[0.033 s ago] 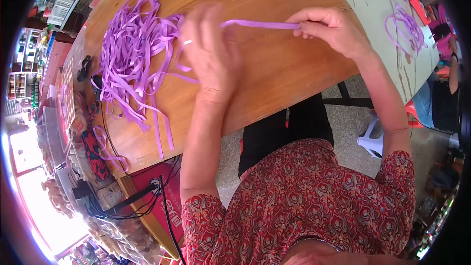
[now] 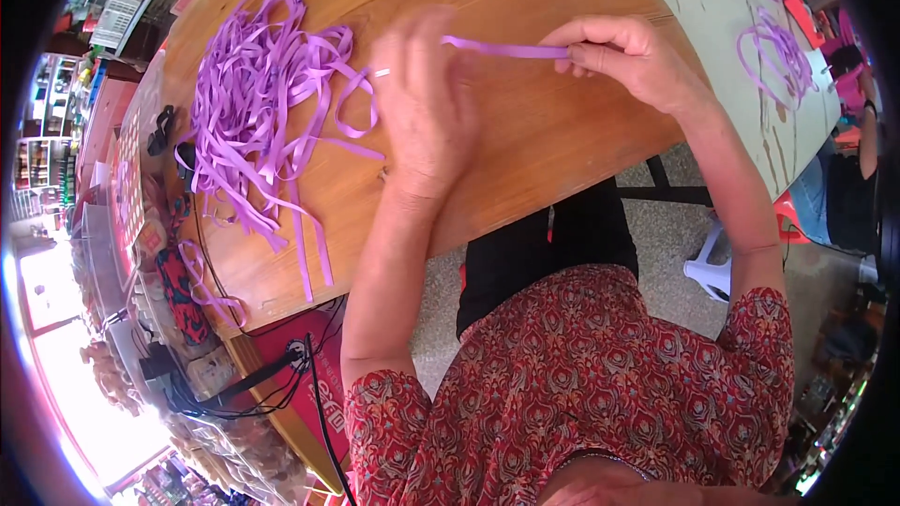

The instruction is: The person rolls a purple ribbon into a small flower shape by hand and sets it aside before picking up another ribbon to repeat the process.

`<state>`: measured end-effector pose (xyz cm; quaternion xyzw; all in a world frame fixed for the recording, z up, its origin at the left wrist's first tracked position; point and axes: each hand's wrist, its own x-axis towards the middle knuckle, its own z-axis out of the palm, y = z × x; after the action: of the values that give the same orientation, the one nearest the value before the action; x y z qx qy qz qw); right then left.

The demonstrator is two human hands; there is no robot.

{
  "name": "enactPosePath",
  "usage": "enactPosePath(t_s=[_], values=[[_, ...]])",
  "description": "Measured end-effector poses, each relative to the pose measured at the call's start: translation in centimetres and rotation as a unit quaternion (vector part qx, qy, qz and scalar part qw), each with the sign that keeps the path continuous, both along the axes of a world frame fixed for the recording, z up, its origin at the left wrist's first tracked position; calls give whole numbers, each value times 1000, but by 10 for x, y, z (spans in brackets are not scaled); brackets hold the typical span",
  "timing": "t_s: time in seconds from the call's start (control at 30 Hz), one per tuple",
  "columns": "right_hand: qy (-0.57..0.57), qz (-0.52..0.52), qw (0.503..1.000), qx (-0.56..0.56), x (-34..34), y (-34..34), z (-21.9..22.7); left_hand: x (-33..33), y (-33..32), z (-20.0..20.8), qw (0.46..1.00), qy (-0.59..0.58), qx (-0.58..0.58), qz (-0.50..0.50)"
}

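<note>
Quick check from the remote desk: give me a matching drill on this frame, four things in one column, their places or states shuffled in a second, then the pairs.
Things
1. purple strip
2. ribbon pile
3. left hand
4. white stool

Places or states
A. heaped loose on the wooden table's left part
B. on the floor under the table edge
C. stretched taut between both hands
D. fingers raised, wearing a ring

Pairs: 1-C, 2-A, 3-D, 4-B

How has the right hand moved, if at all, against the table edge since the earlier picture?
No. The right hand pinches the purple strip at the same spot above the wooden table's near edge as earlier.
</note>
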<state>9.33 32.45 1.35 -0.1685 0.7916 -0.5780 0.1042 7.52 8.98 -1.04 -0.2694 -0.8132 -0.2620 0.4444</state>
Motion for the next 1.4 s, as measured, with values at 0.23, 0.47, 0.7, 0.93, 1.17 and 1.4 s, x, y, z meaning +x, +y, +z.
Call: enactPosePath(t_s=[0.23,0.47,0.7,0.93,1.17,1.4], values=[[150,6,989,8,6,-32,7,15,21,-17,833,-362,267,-323],[255,-27,960,116,2,-35,9,13,4,-14,818,-410,327,-236],[255,-83,963,41,-1,-27,9,15,5,-8,782,-432,383,-237],[548,-36,802,236,-1,-42,12,14,6,-11,777,-450,362,-252],[525,-13,813,253,0,-35,3,15,6,-7,781,-453,333,-272],[486,17,835,257,7,-35,5,18,6,-8,833,-417,283,-230]])
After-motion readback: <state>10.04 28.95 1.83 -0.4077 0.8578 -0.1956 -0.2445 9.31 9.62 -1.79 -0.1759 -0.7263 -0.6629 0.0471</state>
